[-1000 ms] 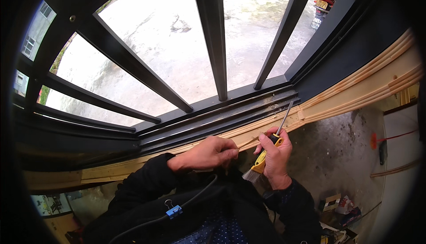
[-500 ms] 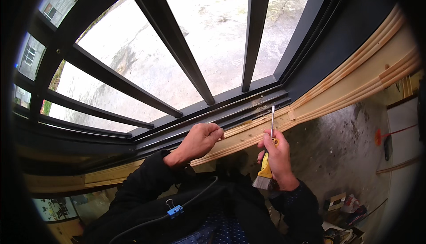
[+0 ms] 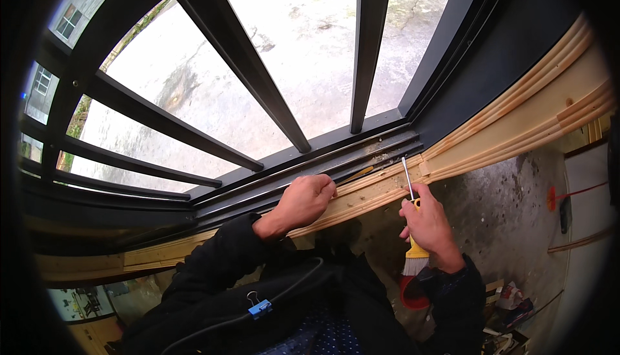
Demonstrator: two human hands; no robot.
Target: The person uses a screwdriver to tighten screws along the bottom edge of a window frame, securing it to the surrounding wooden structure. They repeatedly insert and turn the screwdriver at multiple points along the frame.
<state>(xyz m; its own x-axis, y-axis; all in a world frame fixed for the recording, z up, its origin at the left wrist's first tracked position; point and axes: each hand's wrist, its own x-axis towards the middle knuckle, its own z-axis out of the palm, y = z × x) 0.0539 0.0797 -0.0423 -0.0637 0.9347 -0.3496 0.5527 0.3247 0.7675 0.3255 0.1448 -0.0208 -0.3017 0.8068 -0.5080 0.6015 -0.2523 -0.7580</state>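
My left hand (image 3: 302,201) is closed in a pinch over the window track (image 3: 258,195). From its fingertips a thin stick-like tool (image 3: 357,174), dark with a yellowish end, appears to reach along the track; its exact kind is unclear. Loose debris (image 3: 382,160) lies in the track beyond that end. My right hand (image 3: 429,222) is wrapped round a screwdriver (image 3: 407,177) and a paintbrush (image 3: 416,255) together. The screwdriver's metal shaft points up, its tip by the wooden sill (image 3: 361,195). The brush has a yellow handle and hangs bristles down.
Dark window bars (image 3: 242,64) stand ahead, with pale concrete ground outside. Wooden trim (image 3: 529,122) runs up to the right. Below my right wrist, a red container (image 3: 413,293) is partly hidden. Boxes and bags (image 3: 510,303) lie on the floor at lower right.
My left hand and the thin tool have shifted slightly right along the track. My right hand has moved right and down with the screwdriver and brush, and the red container now shows.
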